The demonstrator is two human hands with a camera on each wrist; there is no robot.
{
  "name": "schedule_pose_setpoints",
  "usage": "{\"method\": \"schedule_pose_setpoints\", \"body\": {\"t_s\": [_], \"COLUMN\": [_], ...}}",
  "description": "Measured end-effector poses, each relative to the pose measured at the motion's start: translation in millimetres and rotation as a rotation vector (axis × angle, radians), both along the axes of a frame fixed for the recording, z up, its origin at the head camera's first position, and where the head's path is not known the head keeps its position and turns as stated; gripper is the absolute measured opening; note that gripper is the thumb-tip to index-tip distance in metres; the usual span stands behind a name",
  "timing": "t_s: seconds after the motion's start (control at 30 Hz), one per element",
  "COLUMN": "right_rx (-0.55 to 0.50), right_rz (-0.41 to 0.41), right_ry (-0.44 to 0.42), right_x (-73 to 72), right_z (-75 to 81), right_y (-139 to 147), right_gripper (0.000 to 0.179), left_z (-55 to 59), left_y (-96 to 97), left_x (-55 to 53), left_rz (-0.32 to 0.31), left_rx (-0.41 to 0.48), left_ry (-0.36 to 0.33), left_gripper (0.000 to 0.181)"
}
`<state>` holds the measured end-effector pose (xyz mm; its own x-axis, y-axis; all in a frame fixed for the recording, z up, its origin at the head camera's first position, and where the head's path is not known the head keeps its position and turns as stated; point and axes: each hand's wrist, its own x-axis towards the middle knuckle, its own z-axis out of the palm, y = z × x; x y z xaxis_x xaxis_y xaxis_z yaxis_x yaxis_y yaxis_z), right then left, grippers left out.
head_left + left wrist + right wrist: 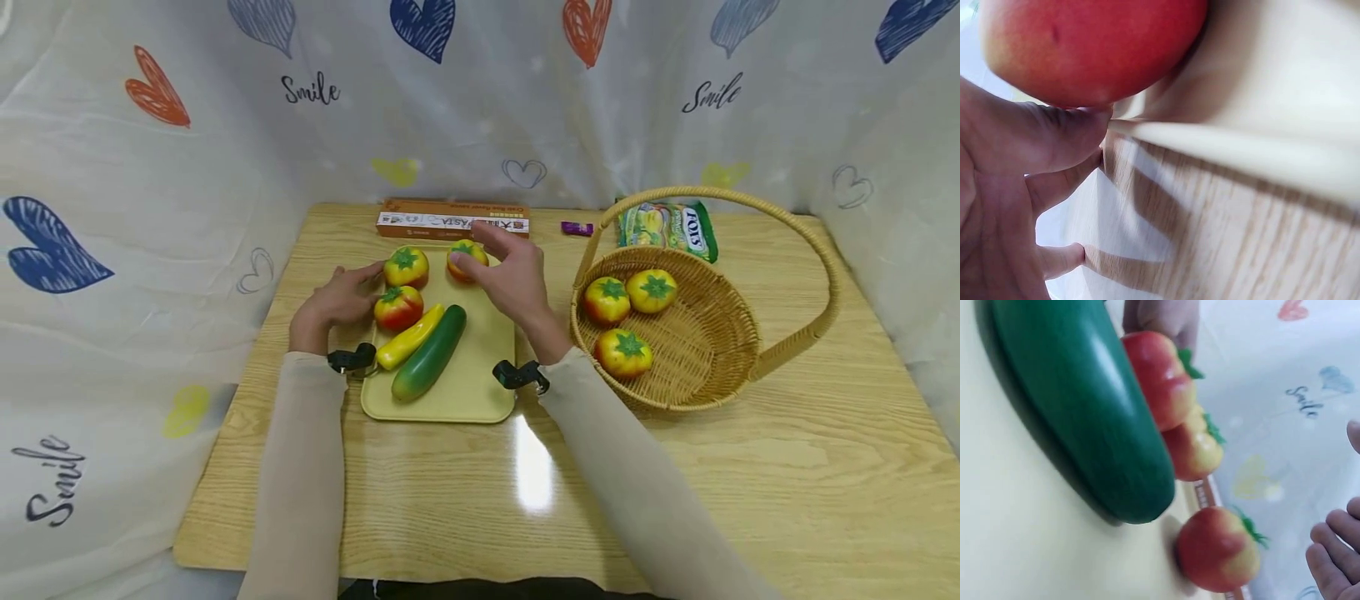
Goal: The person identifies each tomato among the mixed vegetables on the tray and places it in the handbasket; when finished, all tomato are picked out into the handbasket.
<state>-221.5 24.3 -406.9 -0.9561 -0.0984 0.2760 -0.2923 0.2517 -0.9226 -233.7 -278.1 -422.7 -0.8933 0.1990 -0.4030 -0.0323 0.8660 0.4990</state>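
A pale yellow tray [480, 408] bears three yellow-red toy tomatoes with green leafy tops, a green toy cucumber [430, 354] and a long yellow toy vegetable [409, 337]. My left hand [347, 298] is at the tray's left edge, beside the near-left tomato [399, 309] and the tomato [406, 267] behind it. In the left wrist view, the thumb tip [1088, 131] is right at the tray rim, under a red tomato [1097, 47]. My right hand [516, 273] is over the tray's far right part, thumb and fingers spread apart around the third tomato [467, 260]; the right wrist view shows space between them.
A wicker basket [701, 358] with a tall arched handle stands on the right, holding three more tomatoes [624, 353]. Behind the tray lies a long brown box [453, 218]. A small purple packet [577, 228] and a green FOX'S bag [667, 227] lie near the back curtain.
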Motion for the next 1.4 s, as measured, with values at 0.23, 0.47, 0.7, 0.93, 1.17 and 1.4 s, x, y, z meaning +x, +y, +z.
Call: {"method": "schedule_pose_setpoints", "body": {"t_s": [0.23,0.47,0.7,0.93,1.17,1.4], "right_rx": [0.103,0.251,0.240,0.134,0.062,0.010], "right_rz": [-0.083,-0.093,-0.104,-0.034,0.091,0.210], "right_ry": [-0.096,-0.209,-0.215,-0.130,-0.097,-0.127], "right_x": [-22.9,-32.8,-22.8,16.3,62.1,99.9], "right_z": [-23.5,-41.0,-33.7,0.3,37.3,43.7], "right_y": [-11.3,-15.5,-9.9,6.1,50.9,124.9], "right_gripper": [0.064,0.061,0.058,0.058,0.060,0.055], "left_z": [0.8,-0.9,-3.8,-3.5,-3.6,-4.8], "left_y": [1.6,1.1,0.3,-0.4,-1.2,-0.6], "left_x": [0.0,-1.7,-5.4,-3.8,-5.3,-6.8], "left_rz": [0.010,0.004,0.005,0.005,-0.005,-0.004], "left_rx": [0.000,0.000,0.000,0.001,0.001,0.000], "left_ry": [-0.001,-0.004,-0.007,-0.018,-0.008,-0.017], "left_gripper": [0.071,0.071,0.071,0.072,0.072,0.073]}}
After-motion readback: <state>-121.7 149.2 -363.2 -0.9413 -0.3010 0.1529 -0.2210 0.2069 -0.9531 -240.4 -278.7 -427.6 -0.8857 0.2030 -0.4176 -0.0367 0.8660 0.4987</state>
